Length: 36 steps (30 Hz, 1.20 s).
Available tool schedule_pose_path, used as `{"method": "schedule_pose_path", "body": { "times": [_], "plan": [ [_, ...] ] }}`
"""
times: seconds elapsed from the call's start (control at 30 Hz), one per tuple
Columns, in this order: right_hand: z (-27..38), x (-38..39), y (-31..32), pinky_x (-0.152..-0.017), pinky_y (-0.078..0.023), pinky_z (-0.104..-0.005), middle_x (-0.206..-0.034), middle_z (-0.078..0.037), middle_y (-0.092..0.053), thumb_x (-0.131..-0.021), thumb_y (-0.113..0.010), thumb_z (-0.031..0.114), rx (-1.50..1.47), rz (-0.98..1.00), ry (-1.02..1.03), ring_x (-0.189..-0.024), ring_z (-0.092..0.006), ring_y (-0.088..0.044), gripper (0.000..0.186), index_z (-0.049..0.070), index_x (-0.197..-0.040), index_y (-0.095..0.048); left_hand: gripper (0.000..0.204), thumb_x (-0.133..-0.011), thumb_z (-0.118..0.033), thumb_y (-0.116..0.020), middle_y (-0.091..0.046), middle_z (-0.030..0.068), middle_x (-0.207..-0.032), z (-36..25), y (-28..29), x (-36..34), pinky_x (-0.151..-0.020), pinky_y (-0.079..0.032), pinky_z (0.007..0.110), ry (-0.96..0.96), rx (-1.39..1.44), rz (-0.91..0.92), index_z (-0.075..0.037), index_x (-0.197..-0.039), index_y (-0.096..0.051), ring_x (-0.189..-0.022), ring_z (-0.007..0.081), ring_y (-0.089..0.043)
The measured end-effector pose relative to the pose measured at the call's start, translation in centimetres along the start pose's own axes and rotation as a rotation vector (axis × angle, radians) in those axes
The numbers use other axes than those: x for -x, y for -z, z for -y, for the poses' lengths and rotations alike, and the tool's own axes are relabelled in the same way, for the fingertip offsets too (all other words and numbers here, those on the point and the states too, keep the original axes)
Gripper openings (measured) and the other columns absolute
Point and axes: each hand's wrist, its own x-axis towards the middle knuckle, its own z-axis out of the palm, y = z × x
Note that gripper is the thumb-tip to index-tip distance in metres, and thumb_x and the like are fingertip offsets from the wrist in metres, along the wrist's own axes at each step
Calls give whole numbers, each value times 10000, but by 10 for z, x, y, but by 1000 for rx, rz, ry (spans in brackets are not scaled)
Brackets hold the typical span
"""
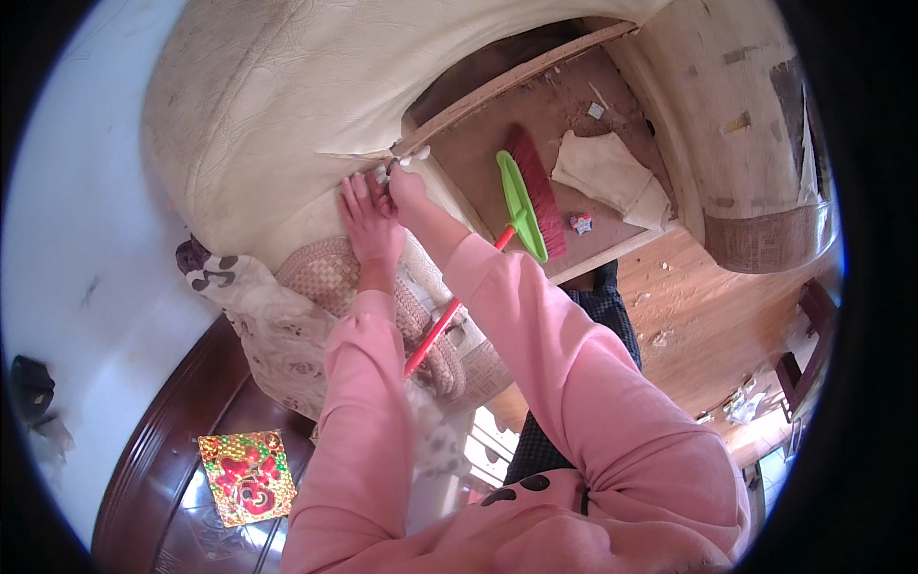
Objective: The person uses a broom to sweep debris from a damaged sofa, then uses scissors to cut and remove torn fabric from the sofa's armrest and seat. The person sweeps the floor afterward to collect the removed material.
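Note:
Both hands are at the torn seam of a worn cream leather sofa (pixel 287 124), beside its opened seat frame. My left hand (pixel 371 230) lies with fingers stretched out, pressing on the leather. Right against its fingertips, my right hand (pixel 409 189) is closed around something small and dark that I cannot make out. Bits of white stuffing (pixel 417 155) poke out near its fingers. Beneath my right forearm passes the red handle (pixel 432 337) of a broom, whose green head (pixel 519 203) with dark red bristles rests in the open seat base.
A loose cream leather piece (pixel 612 177) and small scraps lie in the seat base. A woven mat (pixel 316 273) and a patterned cloth (pixel 277 344) drape the near seat. At lower left, a shiny red-and-gold packet (pixel 251 478) lies on dark wood. Debris is scattered over the wooden floor (pixel 660 306).

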Motion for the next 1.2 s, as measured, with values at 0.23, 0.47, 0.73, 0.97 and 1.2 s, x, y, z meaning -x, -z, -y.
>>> {"method": "schedule_pose_path", "body": {
  "times": [0.23,0.47,0.73,0.97,1.2],
  "plan": [
    [-10,6,-4,-308,-304,-295,-487,-93,-477,-868,-573,363,74,-121,180,-336,-175,-419,483,-8,-568,-498,658,-809,-298,-515,-241,176,-1394,1,0,0,-1100,-171,491,-14,-2,-20,-24,-1364,-291,-1343,359,-184],
    [-7,14,4,-314,-312,-296,-482,-90,-477,-855,-577,405,113,-112,131,-335,-178,-424,522,-4,-542,-492,678,-814,-307,-506,-223,175,-1402,1,-4,0,-1103,-163,486,-7,-26,13,-30,-1380,-256,-1351,360,-158],
    [-6,7,1,-311,-302,-303,-465,-106,-459,-870,-552,396,98,-83,148,-327,-187,-413,528,-13,-542,-497,661,-822,-302,-500,-229,172,-1402,0,0,0,-1103,-163,493,-4,0,14,-36,-1380,-266,-1348,365,-165],
    [-16,-6,-4,-303,-283,-307,-462,-106,-453,-873,-563,357,159,-187,231,-323,-188,-407,506,-16,-538,-493,651,-811,-299,-522,-250,169,-1383,-1,1,-1,-1089,-207,494,-16,-21,-16,-38,-1362,-296,-1337,370,-197],
    [-9,6,-3,-311,-267,-305,-487,-93,-456,-876,-552,400,-20,-148,108,-325,-180,-389,505,4,-574,-473,642,-819,-299,-522,-253,174,-1380,1,-1,0,-1086,-211,495,-21,17,-44,-34,-1360,-299,-1334,369,-204]
  ]
}}
